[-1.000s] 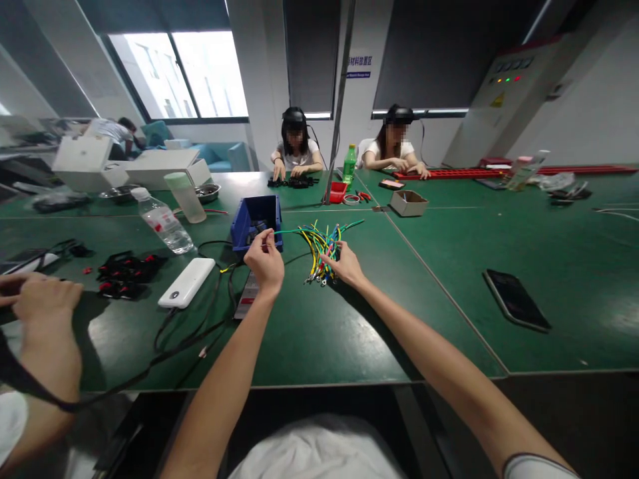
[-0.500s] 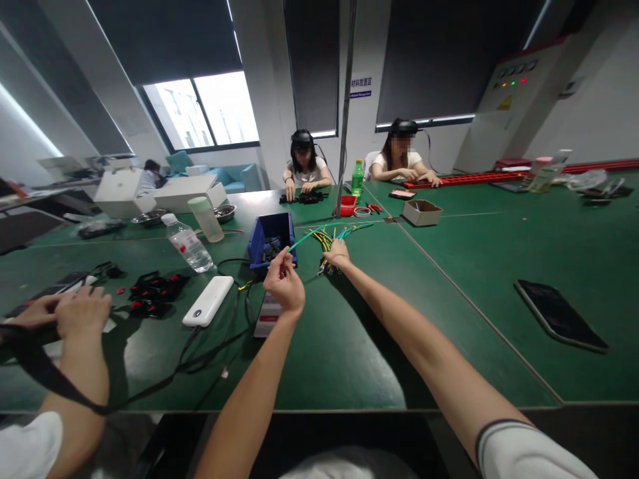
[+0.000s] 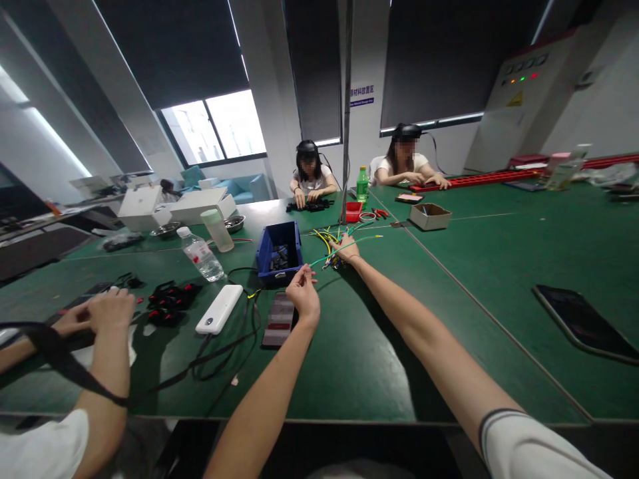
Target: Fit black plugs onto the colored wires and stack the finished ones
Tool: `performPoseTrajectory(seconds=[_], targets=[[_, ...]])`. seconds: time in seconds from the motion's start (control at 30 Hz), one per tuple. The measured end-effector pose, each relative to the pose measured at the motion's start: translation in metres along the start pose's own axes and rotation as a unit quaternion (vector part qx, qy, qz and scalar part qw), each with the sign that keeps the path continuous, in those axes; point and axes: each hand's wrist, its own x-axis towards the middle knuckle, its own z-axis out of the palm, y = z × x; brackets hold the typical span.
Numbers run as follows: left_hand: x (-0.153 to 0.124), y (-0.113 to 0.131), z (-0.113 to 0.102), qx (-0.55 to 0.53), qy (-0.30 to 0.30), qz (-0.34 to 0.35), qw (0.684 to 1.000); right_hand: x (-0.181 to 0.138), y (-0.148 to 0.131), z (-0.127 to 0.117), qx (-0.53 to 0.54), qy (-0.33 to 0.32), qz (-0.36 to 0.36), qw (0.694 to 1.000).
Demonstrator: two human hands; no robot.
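Note:
My left hand (image 3: 304, 296) is closed in a pinch on one end of a green wire (image 3: 368, 238). That wire stretches to the right, across my right hand, and its far end has a small pale tip. My right hand (image 3: 346, 250) has its fingers curled on a bundle of wires (image 3: 324, 237), yellow and green, lying on the table; part of the bundle is hidden beneath the hand. Small metal-looking ends stick out under the fingers. Just left of the bundle stands a blue bin (image 3: 279, 256) with small dark pieces inside.
A white power bank (image 3: 219, 309) with black cables, a dark phone-like slab (image 3: 278, 319) and a water bottle (image 3: 202, 256) are on the left. A co-worker's hands (image 3: 107, 313) work at far left. A phone (image 3: 584, 319) lies right; a small box (image 3: 430, 217) stands behind.
My left hand has moved slightly right and down in view with the green wire, whose far end now extends beyond my right hand. My right hand stays at the bundle. The view has shifted a little.

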Motion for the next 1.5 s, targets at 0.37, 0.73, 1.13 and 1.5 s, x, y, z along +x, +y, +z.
performPoseTrajectory(seconds=[0.37,0.73,1.13,1.5], targets=[[-0.007,-0.053,0.019,0.005,-0.047,-0.075,0.996,-0.049,0.031,-0.074,0.3,-0.035,-0.013,0.953],[0.007,-0.069,0.04,0.07,-0.159,-0.089,0.981,-0.079,0.08,-0.084,0.46,0.054,0.093,0.882],[0.001,-0.057,0.041,0.095,-0.208,-0.084,0.97,-0.077,0.084,-0.079,0.439,0.097,0.1,0.888],[-0.003,-0.051,0.035,0.186,-0.233,-0.025,0.954,-0.087,0.077,-0.083,0.423,0.106,0.101,0.894]])
